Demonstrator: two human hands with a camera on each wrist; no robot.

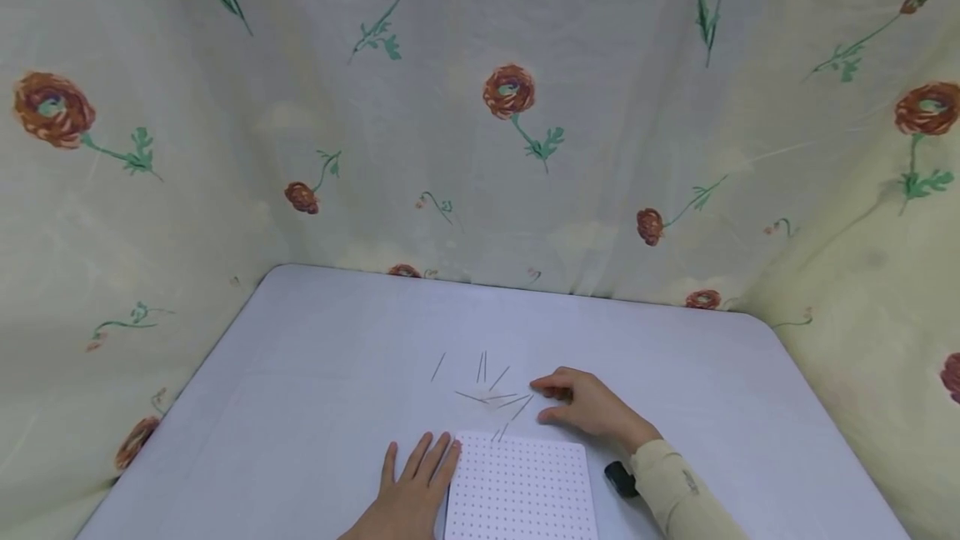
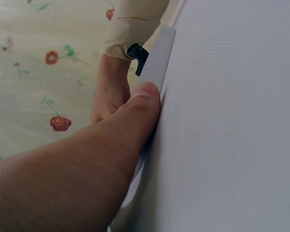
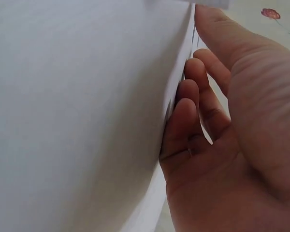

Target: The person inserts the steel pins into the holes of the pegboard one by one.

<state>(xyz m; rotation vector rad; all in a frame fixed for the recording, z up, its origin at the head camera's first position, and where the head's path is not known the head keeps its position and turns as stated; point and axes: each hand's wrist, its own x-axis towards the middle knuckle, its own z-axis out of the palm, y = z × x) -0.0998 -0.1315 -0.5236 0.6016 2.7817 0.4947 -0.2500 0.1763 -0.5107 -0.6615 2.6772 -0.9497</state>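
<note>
A white board with rows of small holes (image 1: 522,490) lies flat at the table's near side. Straight, spread fingers of my left hand (image 1: 415,483) rest along its left edge; the left wrist view shows the thumb (image 2: 146,92) against the board's side. Past the far edge are several thin, dark, needle-like sticks (image 1: 471,397), loosely scattered. My right hand (image 1: 588,408) is just right of them, thumb and fingers apart and slightly bent, close to the end of one slanting stick (image 1: 521,407). Nothing shows between them. In the right wrist view its fingertips (image 3: 181,113) are right at the table surface.
Two short sticks (image 1: 503,432) lie at the board's far edge, one overlapping it. A black device (image 1: 621,479) sits by the right sleeve (image 1: 678,486). Flower-patterned curtains (image 1: 450,123) enclose the white table (image 1: 337,340) at the back and sides.
</note>
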